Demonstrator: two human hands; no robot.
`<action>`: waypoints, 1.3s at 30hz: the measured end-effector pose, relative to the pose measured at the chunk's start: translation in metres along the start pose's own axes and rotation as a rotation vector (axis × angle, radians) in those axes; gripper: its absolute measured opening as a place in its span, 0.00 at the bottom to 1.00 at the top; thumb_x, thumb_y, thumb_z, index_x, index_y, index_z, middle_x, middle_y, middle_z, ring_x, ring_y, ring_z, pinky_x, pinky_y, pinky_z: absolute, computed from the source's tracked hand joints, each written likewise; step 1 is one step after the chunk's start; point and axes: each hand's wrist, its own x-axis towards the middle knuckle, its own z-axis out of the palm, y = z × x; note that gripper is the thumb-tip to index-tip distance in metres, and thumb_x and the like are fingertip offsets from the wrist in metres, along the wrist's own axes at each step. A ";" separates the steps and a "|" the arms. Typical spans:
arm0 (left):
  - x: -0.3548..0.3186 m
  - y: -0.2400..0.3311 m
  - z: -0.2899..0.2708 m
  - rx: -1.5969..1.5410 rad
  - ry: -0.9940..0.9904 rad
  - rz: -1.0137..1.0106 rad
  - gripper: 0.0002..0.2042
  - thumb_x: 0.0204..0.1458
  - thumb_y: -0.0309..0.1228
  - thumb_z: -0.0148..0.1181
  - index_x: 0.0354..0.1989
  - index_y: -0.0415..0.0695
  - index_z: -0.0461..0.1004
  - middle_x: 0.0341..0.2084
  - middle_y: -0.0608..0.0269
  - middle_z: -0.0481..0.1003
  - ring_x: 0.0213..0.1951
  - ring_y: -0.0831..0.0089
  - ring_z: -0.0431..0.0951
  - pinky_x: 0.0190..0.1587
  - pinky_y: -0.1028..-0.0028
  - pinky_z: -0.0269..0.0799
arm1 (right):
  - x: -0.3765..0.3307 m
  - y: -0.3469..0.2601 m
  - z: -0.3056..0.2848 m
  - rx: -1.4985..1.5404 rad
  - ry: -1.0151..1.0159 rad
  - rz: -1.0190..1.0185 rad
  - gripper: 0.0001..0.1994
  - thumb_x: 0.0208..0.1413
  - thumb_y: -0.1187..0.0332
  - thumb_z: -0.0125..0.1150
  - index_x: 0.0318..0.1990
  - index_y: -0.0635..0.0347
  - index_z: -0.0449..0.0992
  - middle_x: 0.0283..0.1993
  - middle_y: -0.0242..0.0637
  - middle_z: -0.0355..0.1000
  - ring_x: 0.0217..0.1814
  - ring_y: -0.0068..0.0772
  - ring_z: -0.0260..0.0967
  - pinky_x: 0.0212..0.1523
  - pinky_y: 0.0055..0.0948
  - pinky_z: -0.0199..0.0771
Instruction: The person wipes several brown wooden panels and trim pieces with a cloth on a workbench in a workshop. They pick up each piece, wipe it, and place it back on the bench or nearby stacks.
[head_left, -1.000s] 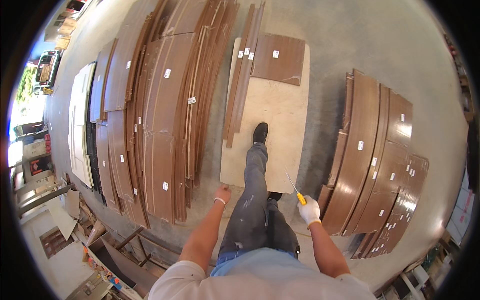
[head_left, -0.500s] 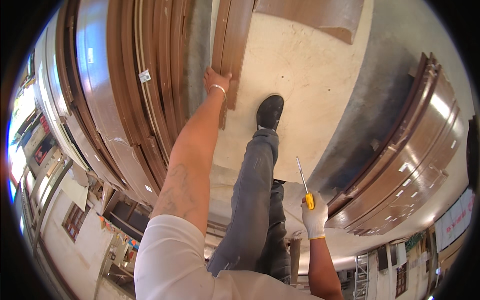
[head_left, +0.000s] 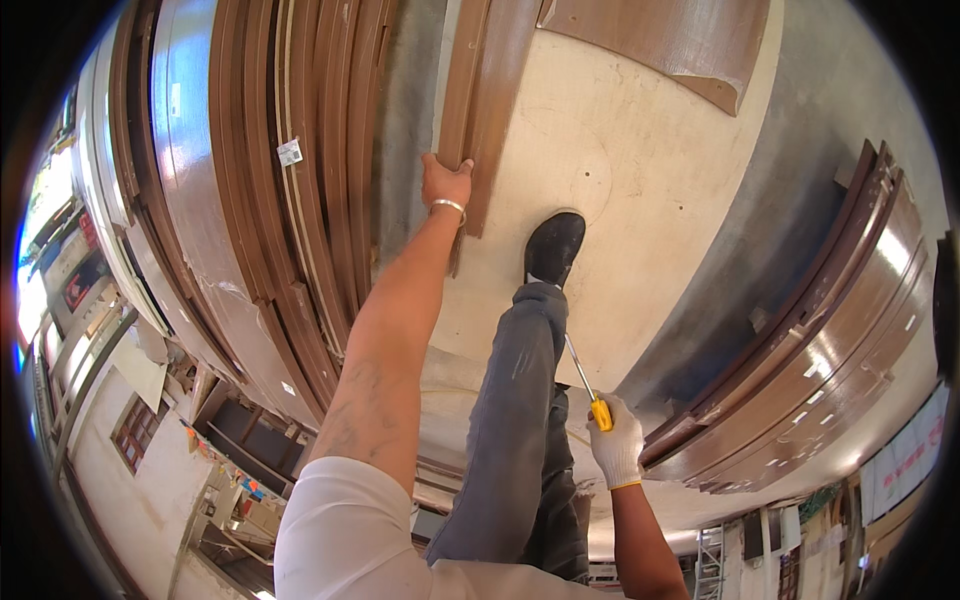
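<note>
Gripping the near end of a brown wooden strip [head_left: 478, 110] at twelve o'clock, the bare left hand [head_left: 444, 184] curls around it. At five o'clock, the gloved right hand [head_left: 617, 446] clasps a yellow-handled screwdriver [head_left: 588, 389].

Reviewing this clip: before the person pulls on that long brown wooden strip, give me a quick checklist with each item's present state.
1. Left hand on the end of the long brown wooden strip: ok, the fingers wrap its lower end.
2. Strip lying flat on the pale board: ok, as far as visible.
3. Right hand, in a white glove, holding the yellow-handled screwdriver: ok, though the shaft points forward along the leg, a possible hazard.
4. Footing: ok, black shoe planted on the pale board.
5. Strip free of the brown panel beyond it: cannot tell.
6. Stack of brown strips left of the hand stable: cannot tell.
</note>
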 end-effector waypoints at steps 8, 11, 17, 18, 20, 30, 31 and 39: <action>-0.042 -0.060 -0.001 0.157 -0.036 0.361 0.46 0.40 0.43 0.81 0.66 0.45 0.60 0.60 0.45 0.67 0.62 0.46 0.66 0.66 0.55 0.62 | 0.007 0.016 0.000 0.010 -0.019 0.020 0.23 0.49 0.74 0.69 0.56 0.51 0.79 0.48 0.43 0.81 0.51 0.51 0.79 0.51 0.41 0.78; -0.055 -0.090 0.004 0.251 -0.161 0.369 0.58 0.38 0.39 0.82 0.77 0.52 0.46 0.65 0.48 0.59 0.65 0.46 0.61 0.68 0.57 0.59 | 0.009 0.024 0.009 -0.055 -0.032 0.041 0.22 0.50 0.71 0.70 0.55 0.50 0.79 0.47 0.44 0.81 0.51 0.51 0.79 0.50 0.42 0.78; -0.045 -0.102 0.002 0.178 -0.300 0.264 0.50 0.41 0.29 0.80 0.71 0.45 0.51 0.65 0.46 0.61 0.67 0.48 0.62 0.69 0.60 0.61 | 0.010 0.027 0.019 -0.129 -0.066 0.044 0.19 0.53 0.64 0.70 0.53 0.51 0.79 0.46 0.45 0.81 0.50 0.53 0.79 0.50 0.45 0.78; -0.041 -0.100 -0.003 0.166 -0.335 0.241 0.48 0.42 0.27 0.79 0.70 0.44 0.52 0.65 0.45 0.61 0.67 0.49 0.63 0.69 0.60 0.62 | 0.011 0.026 0.018 -0.096 -0.070 0.027 0.18 0.53 0.63 0.70 0.53 0.51 0.79 0.45 0.45 0.81 0.50 0.53 0.79 0.50 0.46 0.78; -0.034 -0.097 -0.012 0.185 -0.419 0.153 0.44 0.43 0.25 0.77 0.68 0.41 0.53 0.66 0.45 0.62 0.67 0.50 0.64 0.68 0.60 0.64 | 0.014 0.022 0.015 -0.120 -0.052 0.010 0.17 0.54 0.62 0.69 0.52 0.50 0.80 0.45 0.45 0.81 0.50 0.54 0.79 0.50 0.46 0.78; -0.052 -0.124 0.007 0.432 -0.235 0.139 0.34 0.49 0.29 0.69 0.64 0.44 0.59 0.55 0.48 0.73 0.56 0.47 0.75 0.58 0.55 0.72 | 0.024 0.005 0.009 -0.127 -0.057 -0.017 0.16 0.53 0.62 0.69 0.50 0.49 0.81 0.46 0.45 0.81 0.50 0.52 0.79 0.51 0.47 0.78; -0.050 -0.131 0.010 0.408 -0.151 0.213 0.30 0.48 0.28 0.68 0.61 0.43 0.63 0.52 0.47 0.74 0.53 0.47 0.76 0.55 0.55 0.72 | 0.022 0.005 0.009 -0.119 -0.016 -0.021 0.16 0.53 0.61 0.69 0.50 0.49 0.81 0.46 0.45 0.81 0.51 0.52 0.79 0.51 0.46 0.78; -0.038 -0.156 -0.003 -0.022 -0.217 0.164 0.32 0.43 0.24 0.67 0.60 0.30 0.66 0.49 0.44 0.74 0.52 0.49 0.75 0.56 0.58 0.73 | 0.014 0.013 0.014 -0.104 -0.083 0.066 0.13 0.58 0.60 0.62 0.49 0.49 0.81 0.43 0.45 0.82 0.49 0.51 0.79 0.49 0.48 0.77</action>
